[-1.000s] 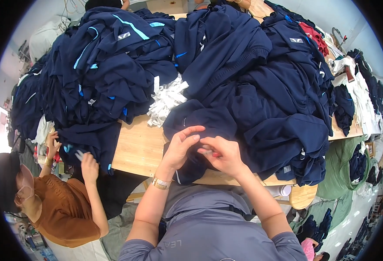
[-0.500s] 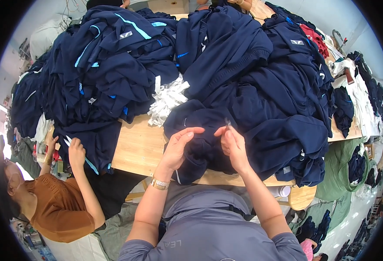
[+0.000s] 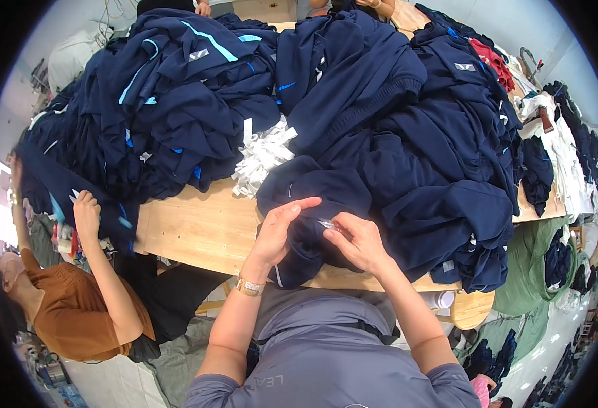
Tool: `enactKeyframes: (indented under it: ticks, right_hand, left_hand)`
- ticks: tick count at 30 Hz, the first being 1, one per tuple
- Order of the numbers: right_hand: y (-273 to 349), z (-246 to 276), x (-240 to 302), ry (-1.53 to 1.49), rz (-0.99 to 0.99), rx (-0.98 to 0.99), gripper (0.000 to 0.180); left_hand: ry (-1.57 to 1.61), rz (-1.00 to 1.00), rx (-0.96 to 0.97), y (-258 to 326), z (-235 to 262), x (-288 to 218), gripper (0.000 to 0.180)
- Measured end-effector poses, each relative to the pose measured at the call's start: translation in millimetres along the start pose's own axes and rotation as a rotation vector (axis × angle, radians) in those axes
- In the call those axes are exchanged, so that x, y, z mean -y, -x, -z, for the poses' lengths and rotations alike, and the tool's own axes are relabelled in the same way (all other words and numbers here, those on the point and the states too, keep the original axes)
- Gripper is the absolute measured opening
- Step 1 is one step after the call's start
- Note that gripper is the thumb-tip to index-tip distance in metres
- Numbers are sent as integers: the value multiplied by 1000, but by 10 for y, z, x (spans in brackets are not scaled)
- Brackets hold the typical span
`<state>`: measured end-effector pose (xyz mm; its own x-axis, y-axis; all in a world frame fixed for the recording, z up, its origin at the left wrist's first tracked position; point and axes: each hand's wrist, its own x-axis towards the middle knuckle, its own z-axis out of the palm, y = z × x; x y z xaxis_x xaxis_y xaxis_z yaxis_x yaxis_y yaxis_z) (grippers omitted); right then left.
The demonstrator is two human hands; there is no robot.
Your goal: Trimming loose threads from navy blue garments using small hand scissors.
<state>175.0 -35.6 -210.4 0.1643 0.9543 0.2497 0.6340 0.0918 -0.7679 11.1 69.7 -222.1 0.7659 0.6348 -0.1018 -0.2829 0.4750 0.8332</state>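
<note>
My left hand is at the near edge of the navy garment pile, index finger stretched out and thumb bent in. It seems closed on a fold of a dark navy garment, though the grip is partly hidden. Facing it, my right hand pinches a small shiny-tipped tool; its exact kind is too small to tell. The tool's pale tip points left, over the cloth between my hands. A small white mark shows on the garment just beyond my fingers.
Large heaps of navy clothes cover the wooden table. White strips lie bunched between them. At left, a co-worker in a brown top handles a navy garment with a pointed white tool. Green cloth hangs at right.
My right hand has moved left and slightly down, bringing the tool's tip close to my left hand. The co-worker has pulled a garment off the table to the left.
</note>
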Motion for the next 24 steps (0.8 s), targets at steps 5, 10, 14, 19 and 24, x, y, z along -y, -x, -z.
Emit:
enactKeyframes:
  ticks: [5, 10, 14, 19, 24]
  right_hand:
    - [-25, 3, 9, 8, 38, 23, 32]
    - [-20, 10, -21, -33, -9, -4, 30]
    - [-5, -72, -225, -319, -226, -189, 27]
    - [91, -37, -436, -504, -425, -318, 30]
    - [280, 62, -520, -342, -412, -448, 32]
  left_hand:
    - [-32, -7, -6, 20, 1, 16, 36]
    - [-66, -8, 6, 11, -1, 6, 35]
    - [-280, -135, -174, -82, 126, 2, 40]
    - [-1347, -224, -646, 31, 400, -79, 54]
    - [-1074, 189, -570, 457, 337, -93, 48]
